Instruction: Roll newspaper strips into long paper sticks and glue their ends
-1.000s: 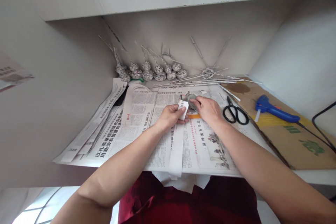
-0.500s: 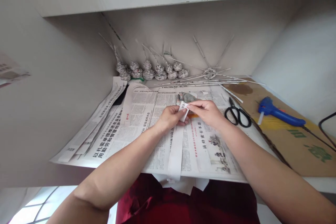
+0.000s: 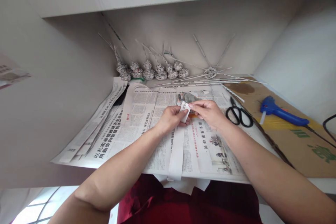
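Observation:
A long newspaper strip runs from the table's front edge up into my hands, where its printed top end shows. My left hand is closed on the strip, its thumb lying across the paper. At the strip's upper right corner, my right hand pinches the edge between thumb and fingers. Under both hands lie spread newspaper sheets. Just beyond them is a grey and orange item or picture, partly covered by my hands, whose kind I cannot make out.
Black-handled scissors lie right of my right hand. A blue glue gun rests on cardboard. Several woven paper gourds line the back wall, beside a star-shaped woven piece and thin paper sticks. Paper strips are stacked at left.
The strip's end has shifted slightly right in my fingers, and its visible print differs a little. My right hand keeps its pinch at the corner. The view has moved slightly.

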`<state>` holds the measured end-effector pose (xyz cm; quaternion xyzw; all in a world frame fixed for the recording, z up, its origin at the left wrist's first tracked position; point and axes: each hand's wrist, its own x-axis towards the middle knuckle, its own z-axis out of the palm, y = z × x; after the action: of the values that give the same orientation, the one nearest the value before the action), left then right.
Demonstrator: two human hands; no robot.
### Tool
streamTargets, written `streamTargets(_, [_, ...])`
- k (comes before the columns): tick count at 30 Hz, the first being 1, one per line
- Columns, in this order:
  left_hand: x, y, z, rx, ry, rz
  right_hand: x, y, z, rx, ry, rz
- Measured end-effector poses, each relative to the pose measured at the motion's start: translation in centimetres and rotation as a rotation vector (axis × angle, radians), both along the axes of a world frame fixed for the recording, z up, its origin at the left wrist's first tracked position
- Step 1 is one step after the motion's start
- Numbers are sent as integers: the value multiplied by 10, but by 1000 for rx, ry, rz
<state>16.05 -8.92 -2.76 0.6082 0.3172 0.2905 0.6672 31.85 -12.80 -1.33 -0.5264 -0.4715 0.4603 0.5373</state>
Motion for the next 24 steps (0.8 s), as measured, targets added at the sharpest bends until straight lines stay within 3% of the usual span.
streamTargets(13, [1,-2,3,-3,11,18,2,1,-4,49,-22,-120])
streamTargets(19, [-1,-1,6,-24,17,19,13,2,-3,-71,81,95])
streamTargets(24, [-1,-2,8,-26,24,22,11,2,-5,-76,68,126])
